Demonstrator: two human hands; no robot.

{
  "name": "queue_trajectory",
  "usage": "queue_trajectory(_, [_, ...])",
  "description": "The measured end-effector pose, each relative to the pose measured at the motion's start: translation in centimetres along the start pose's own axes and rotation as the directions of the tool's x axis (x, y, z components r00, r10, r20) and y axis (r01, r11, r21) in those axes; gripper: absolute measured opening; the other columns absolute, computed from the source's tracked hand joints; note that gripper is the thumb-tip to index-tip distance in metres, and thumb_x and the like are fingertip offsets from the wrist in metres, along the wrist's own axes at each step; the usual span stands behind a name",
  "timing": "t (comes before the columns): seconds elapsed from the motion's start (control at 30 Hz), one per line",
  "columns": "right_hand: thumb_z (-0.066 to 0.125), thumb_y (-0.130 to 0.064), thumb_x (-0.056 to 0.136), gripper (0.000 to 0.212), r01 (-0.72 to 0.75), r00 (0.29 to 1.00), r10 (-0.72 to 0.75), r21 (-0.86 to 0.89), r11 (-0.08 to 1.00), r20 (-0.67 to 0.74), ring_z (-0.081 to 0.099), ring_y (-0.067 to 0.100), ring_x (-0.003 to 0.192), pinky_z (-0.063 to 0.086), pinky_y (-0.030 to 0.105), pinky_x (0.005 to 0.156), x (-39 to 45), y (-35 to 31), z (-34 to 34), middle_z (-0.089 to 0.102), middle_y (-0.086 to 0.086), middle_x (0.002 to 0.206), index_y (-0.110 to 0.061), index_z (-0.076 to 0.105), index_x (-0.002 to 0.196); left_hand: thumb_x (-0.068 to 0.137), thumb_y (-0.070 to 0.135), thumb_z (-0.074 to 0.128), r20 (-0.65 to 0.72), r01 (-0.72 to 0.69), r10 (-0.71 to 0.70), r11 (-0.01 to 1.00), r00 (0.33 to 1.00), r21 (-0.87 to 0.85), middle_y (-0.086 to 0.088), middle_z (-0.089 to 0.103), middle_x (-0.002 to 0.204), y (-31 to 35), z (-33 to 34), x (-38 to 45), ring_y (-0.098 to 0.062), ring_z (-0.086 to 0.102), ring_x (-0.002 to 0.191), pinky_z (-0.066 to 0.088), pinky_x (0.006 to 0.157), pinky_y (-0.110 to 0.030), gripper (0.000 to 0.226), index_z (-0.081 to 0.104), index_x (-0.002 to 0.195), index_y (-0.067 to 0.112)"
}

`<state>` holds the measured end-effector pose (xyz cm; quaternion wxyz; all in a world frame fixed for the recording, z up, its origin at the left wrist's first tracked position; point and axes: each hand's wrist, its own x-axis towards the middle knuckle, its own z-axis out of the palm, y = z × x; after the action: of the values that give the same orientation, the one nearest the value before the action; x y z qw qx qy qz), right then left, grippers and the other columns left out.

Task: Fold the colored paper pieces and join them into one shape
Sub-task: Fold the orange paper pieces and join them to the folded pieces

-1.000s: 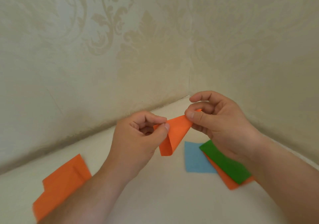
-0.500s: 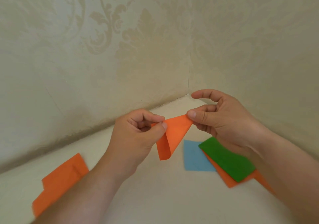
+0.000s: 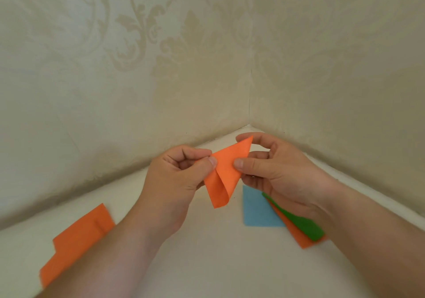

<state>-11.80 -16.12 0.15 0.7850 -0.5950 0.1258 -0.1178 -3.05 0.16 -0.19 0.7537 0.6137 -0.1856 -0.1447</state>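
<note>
The left hand (image 3: 177,178) pinches one edge of the orange paper (image 3: 226,173) between thumb and forefinger; the right hand (image 3: 278,173) pinches the opposite edge, thumb on top. The paper hangs between them, bent over but uncreased, so folding seems underway. Next, likely, align the edges and press the crease. Below the right fingers lie blue paper (image 3: 256,210), green paper (image 3: 301,224) and another orange sheet (image 3: 299,239); beyond the left wrist, orange pieces (image 3: 78,240).

Both bare forearms reach in from the near edge and converge toward the far corner. The left hand (image 3: 179,178) is curled, thumb tip pressed against its bent forefinger in a pinch. The right hand (image 3: 278,173) faces it just beside, thumb extended leftward, forefinger arched above, remaining fingers curled underneath.
</note>
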Motion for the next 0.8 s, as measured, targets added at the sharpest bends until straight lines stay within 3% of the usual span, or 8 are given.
queue_trajectory(0.3, [0.074, 0.001, 0.087, 0.044, -0.007, 1.000, 0.008, -0.033, 0.999, 0.027, 0.066, 0.020, 0.077, 0.056, 0.034, 0.079, 0.0, 0.3, 0.4, 0.074, 0.013, 0.094, -0.021, 0.065, 0.124, 0.086, -0.003, 0.071, -0.009, 0.030, -0.031, 0.996, 0.999, -0.081, -0.009, 0.073, 0.076, 0.0, -0.1, 0.2, -0.019, 0.070, 0.071, 0.060, 0.068, -0.029, 0.014, 0.071, 0.083, 0.010])
queue_trajectory(0.47, [0.076, 0.004, 0.084, 0.046, 0.040, 0.999, -0.043, -0.087, 0.995, -0.026, 0.066, 0.021, 0.071, 0.054, 0.039, 0.081, 0.0, 0.4, 0.3, 0.072, 0.011, 0.080, -0.019, 0.066, 0.122, 0.088, -0.002, 0.070, -0.015, 0.061, -0.062, 0.994, 0.998, -0.093, -0.010, 0.074, 0.080, -0.1, 0.0, 0.2, -0.021, 0.072, 0.074, 0.062, 0.071, -0.033, 0.014, 0.071, 0.083, 0.011])
queue_trajectory(0.63, [0.078, 0.002, 0.082, 0.050, 0.037, 0.999, -0.039, -0.090, 0.995, -0.014, 0.066, 0.020, 0.069, 0.051, 0.031, 0.068, 0.0, 0.3, 0.3, 0.071, 0.011, 0.079, -0.020, 0.065, 0.125, 0.090, -0.002, 0.067, -0.028, 0.062, -0.065, 0.993, 0.997, -0.102, -0.007, 0.072, 0.077, -0.1, 0.0, 0.3, -0.018, 0.070, 0.070, 0.059, 0.069, -0.030, 0.021, 0.071, 0.078, 0.014])
queue_trajectory(0.73, [0.075, -0.004, 0.087, 0.040, -0.018, 0.999, 0.020, -0.048, 0.999, 0.040, 0.067, 0.018, 0.074, 0.053, 0.030, 0.072, -0.2, 0.5, 0.6, 0.074, 0.014, 0.092, -0.017, 0.066, 0.124, 0.092, -0.002, 0.066, -0.016, 0.072, -0.075, 0.987, 0.997, -0.141, -0.008, 0.073, 0.078, -0.1, 0.0, 0.4, -0.018, 0.070, 0.071, 0.060, 0.068, -0.029, 0.019, 0.069, 0.081, 0.012])
queue_trajectory(0.8, [0.072, -0.011, 0.092, 0.020, -0.042, 0.995, 0.049, -0.084, 0.996, 0.085, 0.066, 0.016, 0.076, 0.053, 0.030, 0.075, -0.4, 0.7, 0.9, 0.075, 0.011, 0.092, -0.014, 0.072, 0.112, 0.092, -0.002, 0.065, -0.012, 0.076, -0.079, 0.983, 0.997, -0.168, -0.008, 0.074, 0.080, 0.0, 0.0, 0.4, -0.018, 0.071, 0.071, 0.060, 0.067, -0.028, 0.017, 0.069, 0.082, 0.012])
